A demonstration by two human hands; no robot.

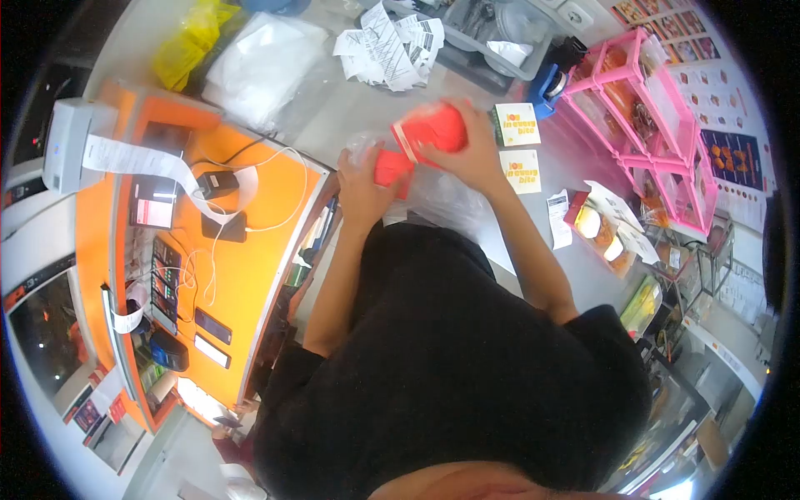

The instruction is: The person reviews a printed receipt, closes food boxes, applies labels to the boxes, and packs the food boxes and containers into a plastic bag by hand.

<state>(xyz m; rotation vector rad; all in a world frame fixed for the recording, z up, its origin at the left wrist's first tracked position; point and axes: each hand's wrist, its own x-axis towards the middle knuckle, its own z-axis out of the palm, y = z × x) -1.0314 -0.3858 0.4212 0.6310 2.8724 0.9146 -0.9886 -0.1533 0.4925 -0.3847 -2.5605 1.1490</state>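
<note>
My left hand [362,185] is closed around a red box [390,169] low over the grey counter. To its upper right, my right hand [473,156] grips a second red item [437,132], blurred by motion, so its exact shape is unclear. The two red things are close together. A clear plastic bag [446,202] lies under and beside my hands, near my body. Just right of my right hand are two small white-and-yellow printed boxes, one [517,125] above the other [521,172].
Crumpled receipts [390,48] and white plastic bags [265,71] lie at the back. An open food box [602,232] and a pink rack [637,108] stand right. An orange desk [271,242] with cables and phones is left.
</note>
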